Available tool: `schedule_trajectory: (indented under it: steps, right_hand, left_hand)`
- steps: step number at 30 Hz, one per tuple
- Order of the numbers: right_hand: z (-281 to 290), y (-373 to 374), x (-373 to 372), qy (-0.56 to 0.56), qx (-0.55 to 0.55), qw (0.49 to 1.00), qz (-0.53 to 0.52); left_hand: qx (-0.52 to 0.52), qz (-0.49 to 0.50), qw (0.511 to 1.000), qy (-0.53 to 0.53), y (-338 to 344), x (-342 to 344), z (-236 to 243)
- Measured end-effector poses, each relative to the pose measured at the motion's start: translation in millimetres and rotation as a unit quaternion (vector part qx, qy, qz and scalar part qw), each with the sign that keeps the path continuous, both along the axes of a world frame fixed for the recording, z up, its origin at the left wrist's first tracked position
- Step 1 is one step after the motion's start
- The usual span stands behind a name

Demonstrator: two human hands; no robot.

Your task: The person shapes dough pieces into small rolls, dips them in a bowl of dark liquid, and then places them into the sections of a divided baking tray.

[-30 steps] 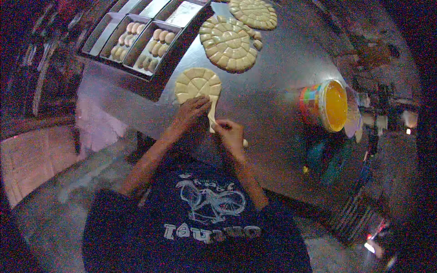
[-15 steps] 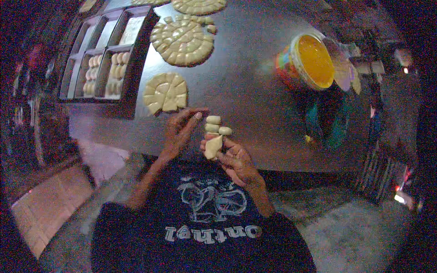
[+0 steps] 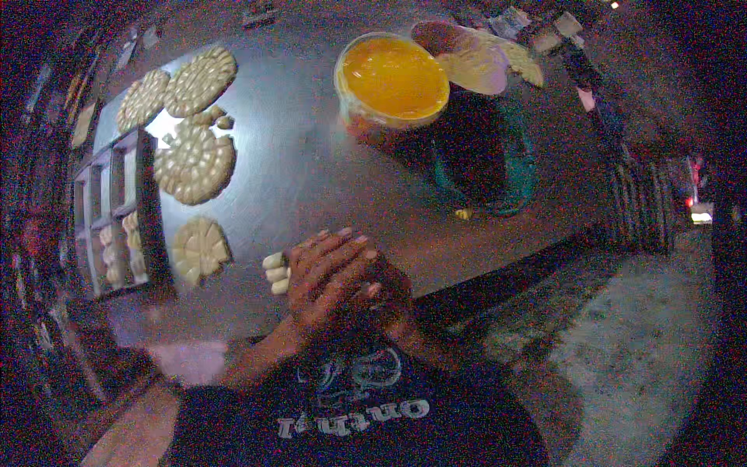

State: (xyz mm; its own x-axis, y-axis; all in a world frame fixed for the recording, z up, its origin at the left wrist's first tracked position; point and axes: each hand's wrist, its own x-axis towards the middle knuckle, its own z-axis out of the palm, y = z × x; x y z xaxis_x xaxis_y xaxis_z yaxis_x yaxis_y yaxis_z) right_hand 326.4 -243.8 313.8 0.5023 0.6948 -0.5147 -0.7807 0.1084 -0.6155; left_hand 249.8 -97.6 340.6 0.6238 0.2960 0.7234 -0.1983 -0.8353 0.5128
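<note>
My left hand is cupped over my right hand near the table's front edge, fingers curled. The two are closed together, and what lies between them is hidden. Just left of them are small pale dough rolls, stacked side by side and partly covered by my left hand. Further left lies a round, scored dough piece cut into wedges.
Larger segmented dough rounds lie at the back left beside a dark divided tray holding rolls. An orange-filled bucket stands at the back, near a pinkish lid and a dark teal object.
My hands have come together, my left hand moving over my right, which earlier held a flat dough piece, now hidden. The view has swung right, showing the bucket nearer the middle.
</note>
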Motion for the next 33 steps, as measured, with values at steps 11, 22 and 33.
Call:
schedule_trajectory:
  steps: [11,22,33]
  right_hand:
    - [9,-42,99,-0.052,0.010,0.999,-0.002]
    - [90,-3,391,-0.489,-0.094,0.866,0.058]
    - [-27,126,660,-0.695,-0.142,0.430,0.558]
  left_hand:
    - [-0.088,-0.247,0.964,0.052,-60,85,7]
    - [-0.513,-0.124,0.798,0.291,-24,82,5]
    - [-0.622,0.298,0.722,0.063,14,-13,-41]
